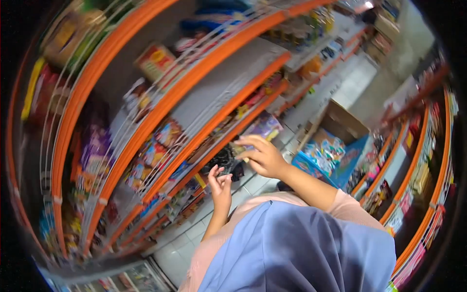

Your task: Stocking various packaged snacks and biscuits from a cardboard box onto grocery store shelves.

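Observation:
My left hand (219, 188) is raised in front of the shelving, its fingers slightly curled and apart, with nothing visible in it. Higher and to the right, my right hand (265, 156) has its fingers bent toward the shelves. A small yellowish thing (239, 149) shows at its fingertips, too blurred to tell whether it is gripped or lies behind. Beyond both hands, a dark plastic bag or packet (227, 160) sits by the lowest shelves. A purple packet (265, 126) is just past my right hand.
Orange-edged metal shelves (204, 140) with wire guards and packaged goods rise on the left. More orange-edged shelves (419, 157) line the right. An open cardboard box (344, 115) and a blue box of shiny packets (324, 151) stand on the white tiled floor (175, 255).

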A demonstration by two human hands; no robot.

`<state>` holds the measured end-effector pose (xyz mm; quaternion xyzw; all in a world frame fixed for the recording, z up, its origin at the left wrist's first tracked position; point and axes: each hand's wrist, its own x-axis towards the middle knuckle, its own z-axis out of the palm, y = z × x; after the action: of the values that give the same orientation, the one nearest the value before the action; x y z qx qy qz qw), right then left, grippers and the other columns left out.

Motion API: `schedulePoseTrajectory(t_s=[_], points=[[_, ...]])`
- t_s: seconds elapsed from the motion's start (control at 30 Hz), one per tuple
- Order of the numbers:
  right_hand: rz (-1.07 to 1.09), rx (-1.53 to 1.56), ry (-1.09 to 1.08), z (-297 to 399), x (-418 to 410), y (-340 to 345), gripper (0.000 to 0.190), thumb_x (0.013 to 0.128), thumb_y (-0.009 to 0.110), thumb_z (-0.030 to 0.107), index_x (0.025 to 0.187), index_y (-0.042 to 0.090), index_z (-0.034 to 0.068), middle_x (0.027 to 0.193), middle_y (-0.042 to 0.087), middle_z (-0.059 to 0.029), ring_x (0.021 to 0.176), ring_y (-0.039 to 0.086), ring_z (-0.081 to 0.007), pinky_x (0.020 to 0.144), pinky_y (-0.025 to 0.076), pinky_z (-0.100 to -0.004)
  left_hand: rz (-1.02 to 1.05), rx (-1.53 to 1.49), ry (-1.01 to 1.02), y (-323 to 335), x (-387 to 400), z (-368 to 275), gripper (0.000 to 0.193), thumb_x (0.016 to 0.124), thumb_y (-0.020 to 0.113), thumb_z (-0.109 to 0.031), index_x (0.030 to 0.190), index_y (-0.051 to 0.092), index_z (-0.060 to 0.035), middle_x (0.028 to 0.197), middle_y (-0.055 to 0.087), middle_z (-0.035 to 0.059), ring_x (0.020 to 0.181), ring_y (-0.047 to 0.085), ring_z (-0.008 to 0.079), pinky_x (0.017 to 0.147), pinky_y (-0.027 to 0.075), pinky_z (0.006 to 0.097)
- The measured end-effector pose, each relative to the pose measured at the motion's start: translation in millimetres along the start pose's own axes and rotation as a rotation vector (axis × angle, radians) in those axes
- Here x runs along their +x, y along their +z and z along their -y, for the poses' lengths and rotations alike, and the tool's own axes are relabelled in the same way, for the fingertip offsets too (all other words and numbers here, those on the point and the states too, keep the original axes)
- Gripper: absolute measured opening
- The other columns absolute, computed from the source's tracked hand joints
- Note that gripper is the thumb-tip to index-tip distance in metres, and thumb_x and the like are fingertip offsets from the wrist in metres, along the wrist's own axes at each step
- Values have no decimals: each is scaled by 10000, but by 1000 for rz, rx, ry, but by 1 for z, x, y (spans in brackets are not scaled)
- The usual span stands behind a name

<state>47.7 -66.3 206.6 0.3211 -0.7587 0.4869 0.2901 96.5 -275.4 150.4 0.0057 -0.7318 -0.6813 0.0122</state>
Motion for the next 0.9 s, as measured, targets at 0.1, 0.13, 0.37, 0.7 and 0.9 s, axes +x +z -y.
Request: schedulePoseTrajectory(t_s=[0.1, 0.13, 0.37, 0.7, 0.9], points=[[26, -128, 329, -34, -100, -59, 328, 644, 525, -42, 908, 648, 108, 1163, 551, -105, 1112, 486, -330, 946, 392, -426, 118, 124, 4, 38, 20, 4, 442, 865, 549, -48, 1271, 373, -45, 1216, 484, 114, 944, 549, 152, 790, 441, 262], [-16, -235, 441, -44, -131, -81, 272, 659, 535, -25, 892, 618, 88, 1129, 554, -126, 1086, 485, -332, 921, 402, -439, 167, 186, 41, 52, 28, 5, 401, 865, 534, -42, 1245, 407, -42, 1188, 516, 110, 956, 548, 154, 818, 434, 278], [-449, -612, 1298, -140, -274, -206, 213, 769, 509, 59, 934, 643, 39, 979, 604, -179, 899, 589, -293, 784, 467, -353, 695, 291, -7, 198, 69, 33, 300, 844, 528, 10, 1140, 487, -18, 1105, 541, 100, 972, 564, 166, 827, 462, 274], [495, -775, 1498, -345, -508, -143, 236, 786, 497, 198, 806, 690, 64, 903, 658, -139, 826, 633, -282, 722, 496, -414, 1420, 832, -66, 353, 59, 154, 415, 840, 569, -214, 1214, 499, -47, 1173, 532, 221, 1057, 536, 326, 914, 416, 370], [212, -629, 1973, -292, -499, -116, 335, 870, 452, 237, 1153, 538, 81, 1106, 565, -166, 1002, 563, -333, 844, 461, -432, 1434, 719, 104, 349, 57, 150, 412, 802, 561, -175, 1175, 497, -12, 1080, 549, 216, 1028, 513, 383, 890, 421, 424]])
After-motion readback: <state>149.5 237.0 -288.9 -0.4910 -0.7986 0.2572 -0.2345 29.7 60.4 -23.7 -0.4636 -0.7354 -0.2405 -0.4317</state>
